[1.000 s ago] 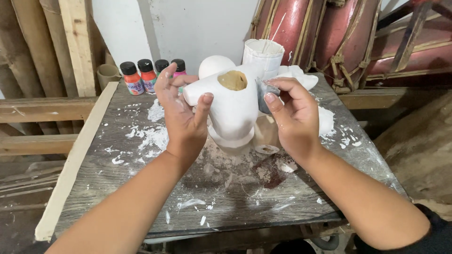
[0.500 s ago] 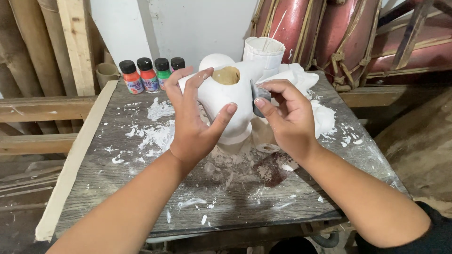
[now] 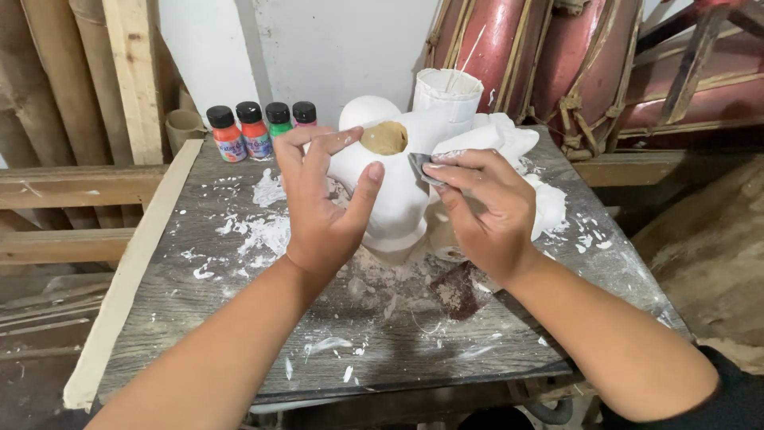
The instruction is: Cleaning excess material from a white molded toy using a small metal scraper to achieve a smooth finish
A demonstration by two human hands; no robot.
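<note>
A white plaster figure (image 3: pixel 402 203) with a round tan opening at its top stands on a grey wooden table (image 3: pixel 239 318). My left hand (image 3: pixel 318 207) wraps around the figure's left side, thumb across its front. My right hand (image 3: pixel 485 207) pinches a small grey piece of sandpaper (image 3: pixel 422 166) against the figure's upper right side. White dust and plaster chips lie around the figure's base.
Several small paint bottles (image 3: pixel 259 127) with black caps stand at the table's back left. A white cup (image 3: pixel 447 94) and crumpled white cloth (image 3: pixel 517 159) sit behind the figure. Wooden planks (image 3: pixel 79 187) lie to the left, red drums (image 3: pixel 557 56) behind.
My left hand has shifted its grip and turned the figure slightly. My right hand with the sandpaper has moved up along the figure's right side.
</note>
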